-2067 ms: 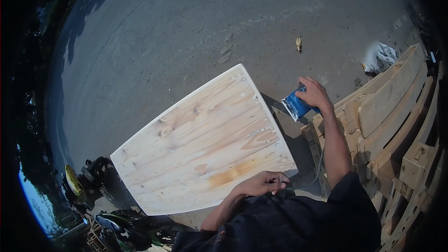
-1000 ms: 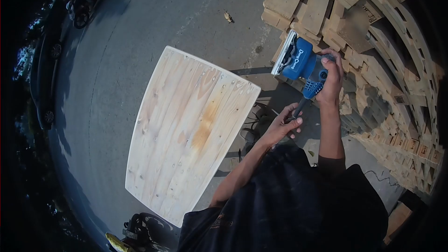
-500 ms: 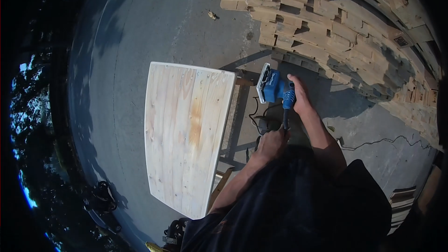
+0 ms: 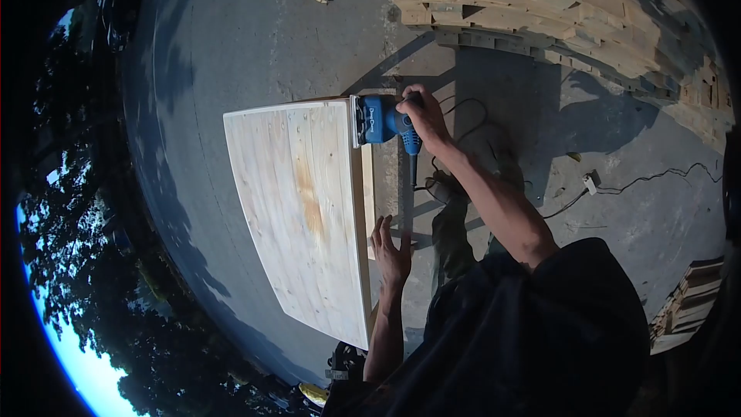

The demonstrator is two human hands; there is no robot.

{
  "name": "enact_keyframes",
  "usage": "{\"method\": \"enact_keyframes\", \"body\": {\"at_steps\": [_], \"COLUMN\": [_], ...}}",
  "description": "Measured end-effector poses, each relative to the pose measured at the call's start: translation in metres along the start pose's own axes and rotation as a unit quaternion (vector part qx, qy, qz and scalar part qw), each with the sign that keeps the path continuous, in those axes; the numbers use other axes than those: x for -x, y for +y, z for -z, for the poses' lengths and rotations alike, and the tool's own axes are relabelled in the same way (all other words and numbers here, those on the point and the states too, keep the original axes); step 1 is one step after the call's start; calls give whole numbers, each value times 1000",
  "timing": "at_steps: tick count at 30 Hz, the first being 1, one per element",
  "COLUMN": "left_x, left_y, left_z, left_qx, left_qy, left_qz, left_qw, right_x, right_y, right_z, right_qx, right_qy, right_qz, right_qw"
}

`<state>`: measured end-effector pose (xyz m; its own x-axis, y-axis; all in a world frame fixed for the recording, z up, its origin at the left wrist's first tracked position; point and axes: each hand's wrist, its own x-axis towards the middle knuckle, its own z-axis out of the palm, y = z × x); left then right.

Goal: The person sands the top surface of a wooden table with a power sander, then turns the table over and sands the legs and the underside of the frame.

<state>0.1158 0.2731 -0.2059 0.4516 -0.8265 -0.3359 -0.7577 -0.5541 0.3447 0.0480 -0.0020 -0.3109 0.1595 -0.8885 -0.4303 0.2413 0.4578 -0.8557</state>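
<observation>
My right hand (image 4: 423, 117) is wrapped round the top of a blue sheet sander (image 4: 378, 119), which is turned on its side. The sander's flat pad is right at the near edge of a pale wooden panel (image 4: 285, 193), toward its upper corner. Lower along that same edge is my left hand (image 4: 392, 253), fingers spread and nothing in them, fingertips close beside the panel's edge. The panel is made of joined boards, with an orange-brown patch (image 4: 309, 197) in its grain. From the sander a dark cord runs down toward my feet.
Stacked wooden pallets (image 4: 540, 8) rise along the upper right. A plug connection (image 4: 590, 184) on a cable lies on the concrete at right. More wood pieces (image 4: 687, 305) are piled at lower right. My shoes and the sander's cord are close below the panel.
The sander has moved left and up to the panel's edge in my right hand. My left hand has left the cord area and opened beside the panel. My view has shifted.
</observation>
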Motion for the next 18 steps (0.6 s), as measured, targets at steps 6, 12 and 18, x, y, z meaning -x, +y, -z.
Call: {"method": "enact_keyframes", "body": {"at_steps": [6, 12, 18], "left_x": [-44, -117, -115], "left_y": [-113, -187, -184], "left_z": [57, 61, 60], "left_qx": [-101, -111, -117], "left_qy": [169, 202, 219], "left_qz": [-108, -222, -229], "left_qw": [974, 947, 941], "right_x": [-13, 42, 178], "right_y": [14, 50, 88], "right_z": [-23, -30, -38], "right_qx": [-35, -49, 40], "right_qy": [-4, 19, 5], "right_qz": [41, 82, 40], "right_qw": [999, 995, 998]}}
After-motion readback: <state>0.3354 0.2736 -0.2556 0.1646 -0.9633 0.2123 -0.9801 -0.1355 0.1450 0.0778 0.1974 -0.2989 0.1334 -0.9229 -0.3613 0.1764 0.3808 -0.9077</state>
